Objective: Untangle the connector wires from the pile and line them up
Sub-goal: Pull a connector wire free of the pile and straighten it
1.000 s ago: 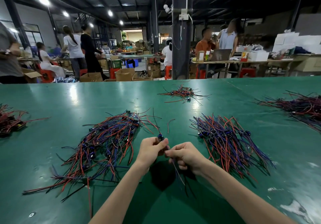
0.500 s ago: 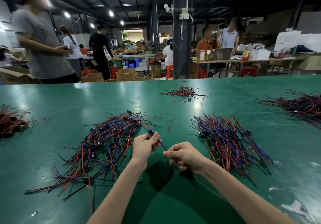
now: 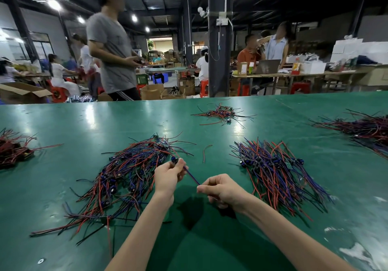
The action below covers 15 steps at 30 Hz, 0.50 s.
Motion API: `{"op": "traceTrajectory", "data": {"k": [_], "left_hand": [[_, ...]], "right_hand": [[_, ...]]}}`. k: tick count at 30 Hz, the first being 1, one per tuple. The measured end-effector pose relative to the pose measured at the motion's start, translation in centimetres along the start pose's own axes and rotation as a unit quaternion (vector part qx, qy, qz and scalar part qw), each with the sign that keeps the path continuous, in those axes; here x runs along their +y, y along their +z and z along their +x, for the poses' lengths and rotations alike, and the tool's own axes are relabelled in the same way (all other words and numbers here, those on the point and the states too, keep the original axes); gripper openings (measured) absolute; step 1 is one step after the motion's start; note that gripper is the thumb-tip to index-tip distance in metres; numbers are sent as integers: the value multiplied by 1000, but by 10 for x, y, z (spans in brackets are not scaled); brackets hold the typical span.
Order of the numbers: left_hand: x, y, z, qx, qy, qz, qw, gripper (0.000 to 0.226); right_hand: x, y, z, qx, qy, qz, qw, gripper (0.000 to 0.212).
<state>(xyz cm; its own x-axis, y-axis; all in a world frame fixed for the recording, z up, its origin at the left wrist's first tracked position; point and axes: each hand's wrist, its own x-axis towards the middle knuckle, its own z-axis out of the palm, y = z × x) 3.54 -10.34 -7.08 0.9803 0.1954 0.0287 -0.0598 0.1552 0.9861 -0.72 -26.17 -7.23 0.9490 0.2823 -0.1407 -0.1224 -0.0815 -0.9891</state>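
Observation:
A tangled pile [image 3: 126,178] of red, blue and black connector wires lies left of centre on the green table [image 3: 210,245]. A more orderly pile [image 3: 277,174] fans out on the right. Between the two piles my left hand [image 3: 168,178] pinches the dark connector end of one connector wire [image 3: 192,175]. My right hand [image 3: 222,189] pinches the same wire lower down, so it stretches taut between both hands just above the table.
A loose red wire [image 3: 206,152] lies between the piles. Further wire heaps sit at the far centre [image 3: 222,113], the right edge [image 3: 365,130] and the left edge [image 3: 14,151]. A person in a grey shirt [image 3: 111,48] stands beyond the table's far edge.
My hands have drawn apart, the left moving up and left with the connector end, so the wire now spans between them. The person in grey has walked right behind the table.

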Motion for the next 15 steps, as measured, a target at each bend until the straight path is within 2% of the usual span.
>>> {"op": "traceTrajectory", "data": {"k": [8,12,15], "left_hand": [[3,-8,6,51,-20,-38,998,19],[1,-8,8,52,-22,-31,998,19],[3,-10,10,66,-20,-43,997,19]], "right_hand": [[-3,-1,-1,8,-9,-92,996,16],[-3,-2,-2,10,-13,-84,996,16],[-3,1,-4,-17,-31,-87,996,7]]}}
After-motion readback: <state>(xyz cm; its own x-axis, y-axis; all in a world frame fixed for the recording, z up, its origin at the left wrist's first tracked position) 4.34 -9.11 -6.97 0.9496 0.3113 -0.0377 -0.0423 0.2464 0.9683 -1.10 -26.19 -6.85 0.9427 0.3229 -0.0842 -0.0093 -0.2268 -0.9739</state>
